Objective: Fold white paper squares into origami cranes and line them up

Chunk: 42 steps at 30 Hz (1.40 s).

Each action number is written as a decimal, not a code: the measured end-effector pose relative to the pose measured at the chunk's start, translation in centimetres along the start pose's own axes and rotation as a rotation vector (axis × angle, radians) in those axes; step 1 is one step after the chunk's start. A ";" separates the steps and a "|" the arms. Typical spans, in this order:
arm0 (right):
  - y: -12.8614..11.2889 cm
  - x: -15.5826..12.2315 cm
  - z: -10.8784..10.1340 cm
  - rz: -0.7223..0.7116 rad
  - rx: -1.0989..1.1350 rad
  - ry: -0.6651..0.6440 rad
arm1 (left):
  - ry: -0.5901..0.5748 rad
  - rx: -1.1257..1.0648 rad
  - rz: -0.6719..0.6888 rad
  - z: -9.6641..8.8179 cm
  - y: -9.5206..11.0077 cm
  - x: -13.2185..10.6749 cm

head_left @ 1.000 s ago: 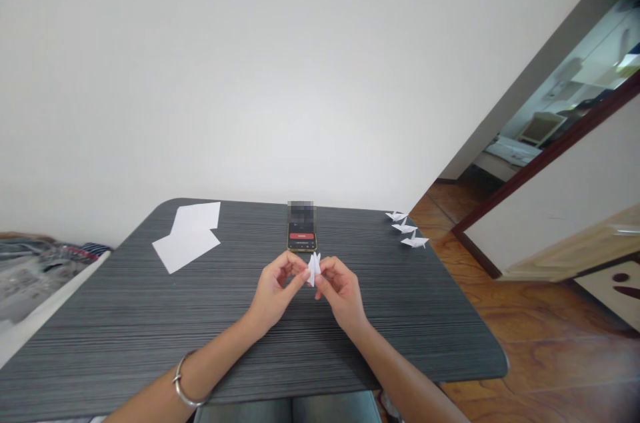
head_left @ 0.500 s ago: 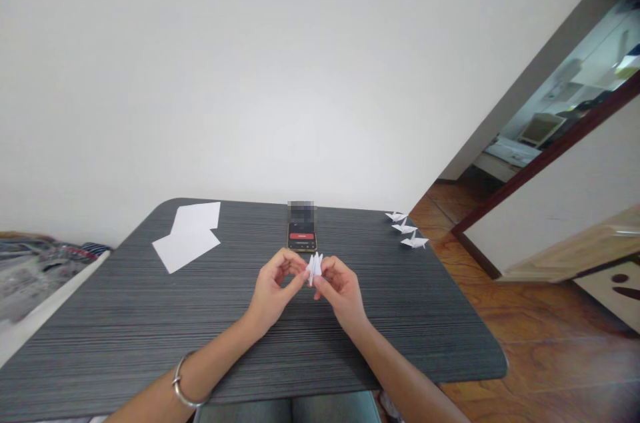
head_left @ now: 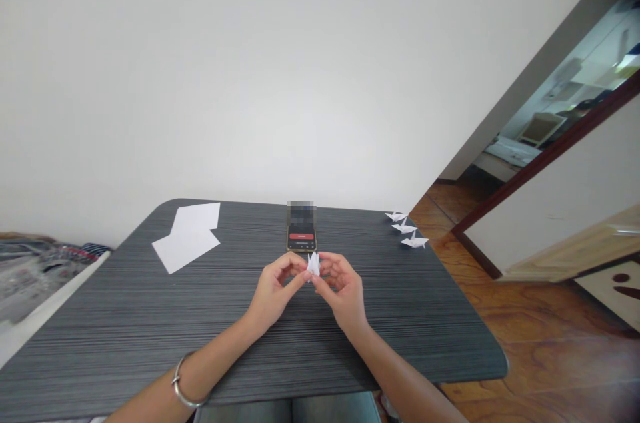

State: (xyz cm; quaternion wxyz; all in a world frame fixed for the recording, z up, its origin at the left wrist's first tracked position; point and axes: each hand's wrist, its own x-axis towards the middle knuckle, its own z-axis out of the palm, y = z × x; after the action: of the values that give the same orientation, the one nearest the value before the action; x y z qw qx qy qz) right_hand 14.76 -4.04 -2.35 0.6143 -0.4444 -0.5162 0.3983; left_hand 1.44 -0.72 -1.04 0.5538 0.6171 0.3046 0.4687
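Both my hands meet over the middle of the dark striped table point(head_left: 150, 336), pinching a small folded white paper piece point(head_left: 313, 264). My left hand point(head_left: 275, 291), with a silver bracelet on its wrist, grips the piece from the left with thumb and fingertips. From the right, my right hand point(head_left: 340, 288) has its fingers curled round the piece, covering its lower part. The paper stands upright, with its pointed tips showing above my fingers.
A phone point(head_left: 301, 234) with a red button on its screen lies just beyond my hands. Two white paper sheets point(head_left: 187, 240) lie at the back left. Three folded paper cranes point(head_left: 406, 228) line the table's right edge. A wooden floor and a doorway are to the right.
My right hand has closed further over the folded paper, so less of it shows. My left hand has hardly moved.
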 end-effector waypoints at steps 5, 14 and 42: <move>0.0 0.0 -0.1 0.021 -0.005 0.010 | 0.041 0.094 0.066 -0.3 -0.2 -0.2; 0.1 0.2 0.2 -0.005 0.199 0.030 | 0.033 0.285 0.199 -0.1 0.2 -0.3; -0.1 0.0 -0.1 -0.098 -0.008 0.023 | 0.029 0.376 0.231 -0.5 0.3 -0.3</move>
State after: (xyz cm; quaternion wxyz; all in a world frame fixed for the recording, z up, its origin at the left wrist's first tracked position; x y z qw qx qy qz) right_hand 14.82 -4.06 -2.23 0.6373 -0.4256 -0.5318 0.3603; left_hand 0.79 -0.88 -0.83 0.3671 0.7336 0.3218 0.4728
